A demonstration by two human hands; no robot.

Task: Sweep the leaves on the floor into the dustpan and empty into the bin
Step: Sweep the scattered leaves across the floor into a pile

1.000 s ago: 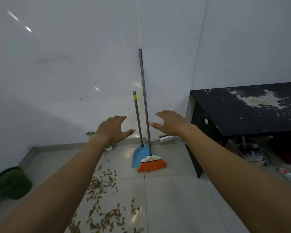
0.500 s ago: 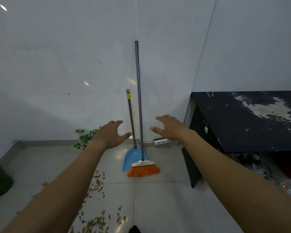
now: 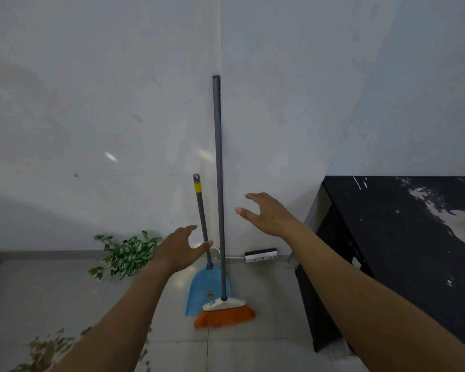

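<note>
A broom (image 3: 218, 183) with a long grey handle and orange bristles leans upright in the wall corner. In front of it stands a blue dustpan (image 3: 204, 288) with a shorter grey handle banded in yellow. My left hand (image 3: 179, 251) is open beside the dustpan handle, its thumb just at the handle. My right hand (image 3: 267, 214) is open to the right of the broom handle, not touching it. Dry brown leaves (image 3: 47, 350) lie scattered on the tiled floor at the lower left, partly hidden by my left arm. No bin is in sight.
A black table (image 3: 403, 237) with white stains stands close on the right. A white power strip (image 3: 261, 255) and cable lie at the wall base. A green leafy plant (image 3: 126, 253) sits on the floor to the left of the dustpan.
The view has come closer to the corner and tilted up. Both hands have reached nearer the two handles. The green bin has slid out of view on the left.
</note>
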